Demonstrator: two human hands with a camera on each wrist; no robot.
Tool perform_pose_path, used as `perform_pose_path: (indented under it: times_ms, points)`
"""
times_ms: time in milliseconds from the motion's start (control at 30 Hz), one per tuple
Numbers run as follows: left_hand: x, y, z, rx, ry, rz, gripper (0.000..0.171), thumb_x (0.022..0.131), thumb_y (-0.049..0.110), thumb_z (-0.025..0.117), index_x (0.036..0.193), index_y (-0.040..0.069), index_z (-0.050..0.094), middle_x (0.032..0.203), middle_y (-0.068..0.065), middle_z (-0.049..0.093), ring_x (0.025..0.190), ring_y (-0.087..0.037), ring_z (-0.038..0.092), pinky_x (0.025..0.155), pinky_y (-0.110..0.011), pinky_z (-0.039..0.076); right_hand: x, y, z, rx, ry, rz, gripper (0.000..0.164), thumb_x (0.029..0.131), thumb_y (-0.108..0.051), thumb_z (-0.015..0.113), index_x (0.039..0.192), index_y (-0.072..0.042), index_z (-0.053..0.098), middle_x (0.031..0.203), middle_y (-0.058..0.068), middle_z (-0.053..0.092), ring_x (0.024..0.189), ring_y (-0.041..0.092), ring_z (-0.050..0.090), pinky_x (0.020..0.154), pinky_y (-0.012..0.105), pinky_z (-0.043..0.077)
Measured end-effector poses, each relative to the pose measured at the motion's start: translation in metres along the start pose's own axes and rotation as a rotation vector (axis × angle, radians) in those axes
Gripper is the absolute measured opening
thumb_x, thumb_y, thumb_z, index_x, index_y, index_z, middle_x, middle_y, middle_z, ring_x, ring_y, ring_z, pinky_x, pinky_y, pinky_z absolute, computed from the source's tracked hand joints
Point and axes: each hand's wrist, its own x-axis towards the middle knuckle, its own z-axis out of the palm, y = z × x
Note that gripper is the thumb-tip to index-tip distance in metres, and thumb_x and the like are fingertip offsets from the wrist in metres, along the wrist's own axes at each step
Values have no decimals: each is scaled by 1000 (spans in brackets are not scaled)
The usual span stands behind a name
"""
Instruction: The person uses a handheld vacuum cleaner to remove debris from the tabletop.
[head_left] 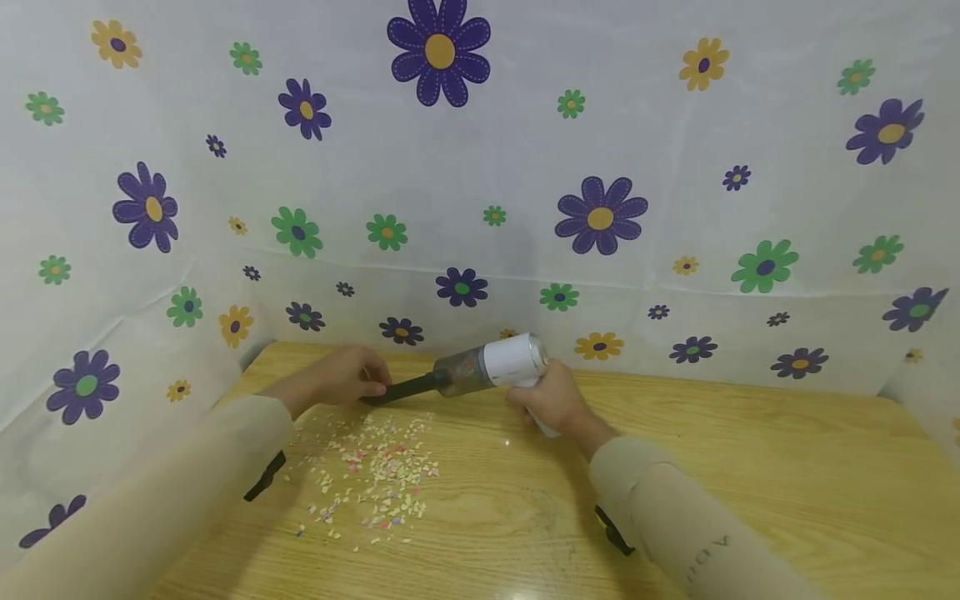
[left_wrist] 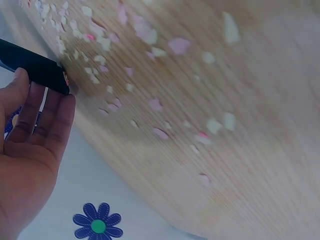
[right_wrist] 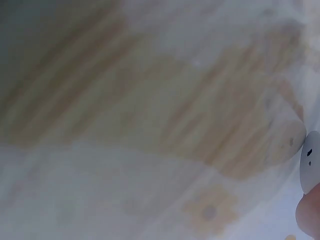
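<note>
My right hand (head_left: 558, 398) grips the handle of a white handheld vacuum cleaner (head_left: 513, 360) with a smoky clear dust cup. Its long black nozzle (head_left: 408, 388) points left, low over the table's far side. Near the nozzle's mouth, my left hand (head_left: 351, 375) holds it; in the left wrist view the thumb lies against one side of the black nozzle (left_wrist: 35, 65) and the fingers (left_wrist: 60, 120) against the other. Paper confetti (head_left: 390, 458) in cream, pink and a few blue bits lies scattered in front of the nozzle. The right wrist view is blurred, with a fingertip (right_wrist: 310, 212) at its right edge.
The wooden table (head_left: 712, 483) reaches back to a white cloth (head_left: 510, 150) printed with purple, green and yellow flowers, which hangs behind it and along both sides. Dark straps (head_left: 266, 477) show under both sleeves.
</note>
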Motion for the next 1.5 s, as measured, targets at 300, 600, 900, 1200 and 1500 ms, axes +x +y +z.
perform_pose_path:
  times_ms: [300,600,900,1200,1500]
  points:
    - [-16,-13,-5,21,33,-2,7,91,7,69,93,5,75,93,-7,74,87,-24,67,83,-45,56,5,-7,19,15,-6,-26,29,76,1,66,105,-1,61,58,15,59,41,18,51,44,27,47]
    - [-34,-25,-10,29,64,-4,7,91,8,70,93,4,75,92,-7,75,85,-24,68,81,-45,57,9,-13,40,-29,-6,-88,31,76,1,67,106,-2,62,55,5,57,42,15,51,42,27,46]
    - [-57,-38,-15,59,86,-44,6,92,11,70,93,9,76,91,-4,75,84,-21,68,80,-43,56,13,-20,62,-21,-35,-110,37,75,0,68,112,0,62,65,7,63,46,14,53,45,27,49]
    - [-74,-46,-15,20,98,-79,6,91,11,70,92,8,76,89,-2,75,79,-15,68,75,-35,55,15,-23,75,-33,-51,-83,41,74,-2,68,114,1,62,72,10,66,48,14,53,44,26,48]
    - [-83,-50,-12,12,121,-87,6,91,11,71,92,9,77,88,-1,75,78,-13,69,73,-32,54,15,-24,80,-19,-56,-93,38,73,-1,69,110,2,63,84,14,69,53,15,57,49,29,54]
